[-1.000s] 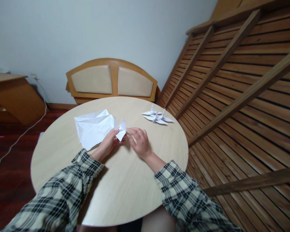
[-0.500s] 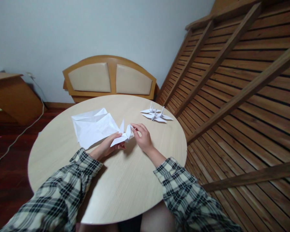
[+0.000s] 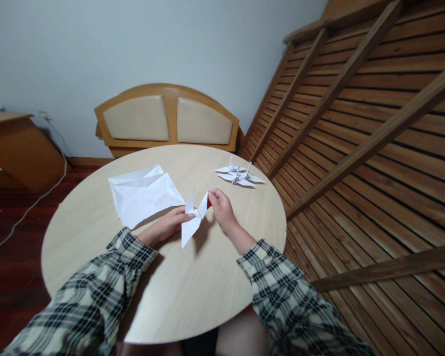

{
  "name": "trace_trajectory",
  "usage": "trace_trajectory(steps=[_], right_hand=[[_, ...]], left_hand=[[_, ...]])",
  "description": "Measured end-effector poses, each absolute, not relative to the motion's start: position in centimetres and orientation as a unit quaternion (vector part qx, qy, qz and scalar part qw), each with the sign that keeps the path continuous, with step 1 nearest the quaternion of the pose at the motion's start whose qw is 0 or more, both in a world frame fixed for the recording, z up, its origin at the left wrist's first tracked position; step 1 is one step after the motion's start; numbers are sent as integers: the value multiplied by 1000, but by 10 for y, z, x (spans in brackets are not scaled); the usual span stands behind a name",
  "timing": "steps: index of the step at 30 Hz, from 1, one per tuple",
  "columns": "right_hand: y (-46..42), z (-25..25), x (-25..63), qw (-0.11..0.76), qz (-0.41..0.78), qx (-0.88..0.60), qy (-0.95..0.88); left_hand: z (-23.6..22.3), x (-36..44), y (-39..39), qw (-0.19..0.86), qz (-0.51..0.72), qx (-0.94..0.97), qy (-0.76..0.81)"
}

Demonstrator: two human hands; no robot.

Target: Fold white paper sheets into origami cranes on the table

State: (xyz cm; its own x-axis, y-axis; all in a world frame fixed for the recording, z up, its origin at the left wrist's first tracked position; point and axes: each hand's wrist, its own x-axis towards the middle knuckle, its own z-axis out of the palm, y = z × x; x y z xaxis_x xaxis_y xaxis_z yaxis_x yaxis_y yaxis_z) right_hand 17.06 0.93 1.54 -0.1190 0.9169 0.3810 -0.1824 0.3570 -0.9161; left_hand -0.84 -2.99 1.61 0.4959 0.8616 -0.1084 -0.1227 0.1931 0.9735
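Note:
A white paper crane is held between both hands above the middle of the table. My left hand pinches its body from the left, thumb on top and the other fingers partly hidden beneath. My right hand is closed on the tip of the crane's right-hand point, fingers and thumb pressed together. One point of the crane stands up and a broad wing hangs toward me. Behind the left hand lie white paper sheets with crease lines.
Several folded paper cranes stand together at the table's back right. The round table has a wooden headboard behind it. Wooden slats lean along the right. A white cable runs over the floor at left.
The crane has been turned in my hands, so its broad wing now points toward me rather than to the left. The right hand has gone from touching to pinching a tip.

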Motion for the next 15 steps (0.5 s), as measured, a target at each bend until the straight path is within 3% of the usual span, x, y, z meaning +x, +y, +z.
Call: trace_trajectory(steps=[8,15], right_hand=[[16,10,171,606,547,-351,-458],[15,11,175,595,528,-355,-492]], left_hand=[[17,-6,-29,588,413,576,390],[17,-7,-27,480,478,610,411]])
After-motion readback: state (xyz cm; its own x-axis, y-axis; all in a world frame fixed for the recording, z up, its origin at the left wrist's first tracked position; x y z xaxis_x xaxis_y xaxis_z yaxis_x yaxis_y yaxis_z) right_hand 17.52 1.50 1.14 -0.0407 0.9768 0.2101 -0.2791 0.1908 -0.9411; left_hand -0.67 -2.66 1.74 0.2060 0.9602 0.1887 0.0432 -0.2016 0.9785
